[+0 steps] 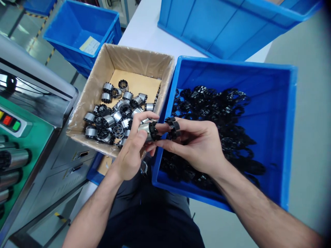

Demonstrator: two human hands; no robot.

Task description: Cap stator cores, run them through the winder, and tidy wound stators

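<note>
My left hand (pixel 131 151) is closed around a metal cylinder (pixel 147 130), thumb on its silvery wall, the black toothed end turned toward my right hand (pixel 204 144); that hand, its thumb and forefinger narrowly bent, carries a black ring (pixel 172 128) (the forefinger seems to pass through it, though the overlap makes this hard to confirm). Both pieces lie between my hands, above the place where the rims of the cardboard box and the blue bin run side by side; cylinder and ring are apart. I judge the step in hand to be bringing ring and toothed end together; the next move would call for a steady left grip and the two circles set in line, teeth matched before any pressing. To the left, the plastic-lined cardboard box (pixel 134 58) contains loose short cylinders (pixel 91 132); to the right, the blue bin (pixel 269 103) contains a heap of black rings (pixel 230 137). Beyond, a white tabletop (pixel 144 27) supports a larger blue crate (pixel 207 27). At far left, a machine with a green top (pixel 38 137) bears coloured buttons (pixel 7 120), and striped tape (pixel 38 32) marks the floor.
</note>
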